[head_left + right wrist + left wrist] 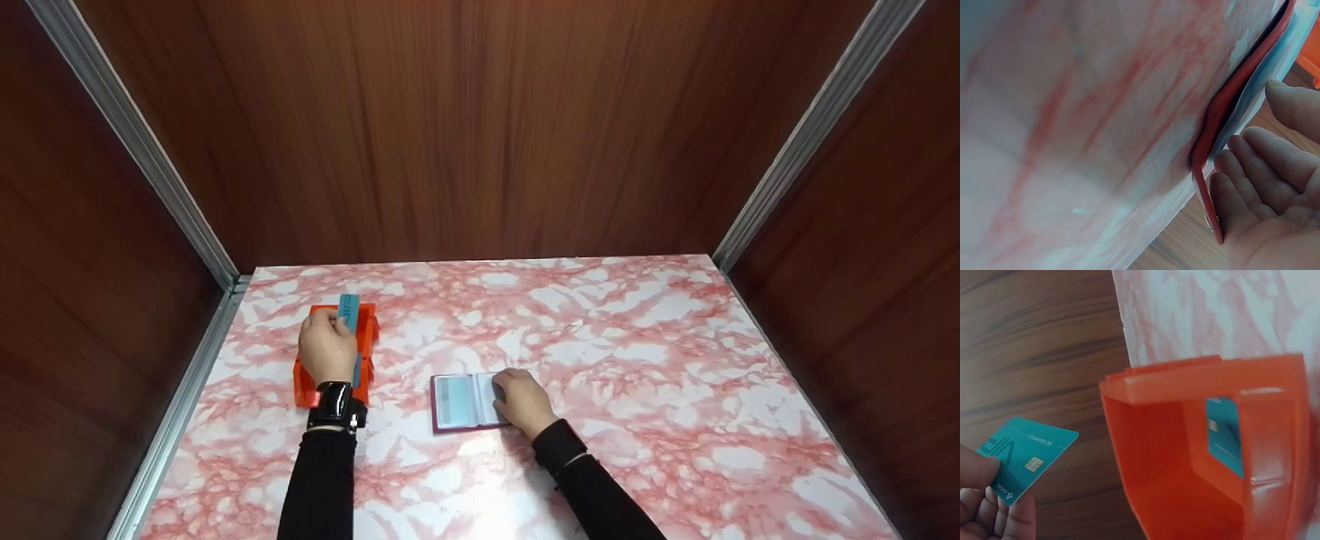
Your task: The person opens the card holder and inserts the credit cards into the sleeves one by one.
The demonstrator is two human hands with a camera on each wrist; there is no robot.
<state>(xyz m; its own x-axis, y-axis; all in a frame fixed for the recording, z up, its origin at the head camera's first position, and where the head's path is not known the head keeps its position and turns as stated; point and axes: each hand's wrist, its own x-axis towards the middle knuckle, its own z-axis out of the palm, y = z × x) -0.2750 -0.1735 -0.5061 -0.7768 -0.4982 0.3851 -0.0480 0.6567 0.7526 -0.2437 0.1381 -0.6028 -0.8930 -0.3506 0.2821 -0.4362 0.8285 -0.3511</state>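
Note:
My left hand pinches a teal bank card between thumb and fingers, its gold chip and dark lettering showing. It is above two red-orange bins at the left of the table. Another teal card shows through an opening of the bin in the left wrist view. Before me at the middle lies an opened card holder with a dark red cover and clear sleeves; a pale blue card shows in its left side. My right hand rests on its right-hand sleeves, fingers loosely bent, thumb apart from them.
The table has a red and white marbled top. Dark wood panels enclose it at the back and both sides, with metal corner posts between them. The bins stand near the left edge, the card holder to their right.

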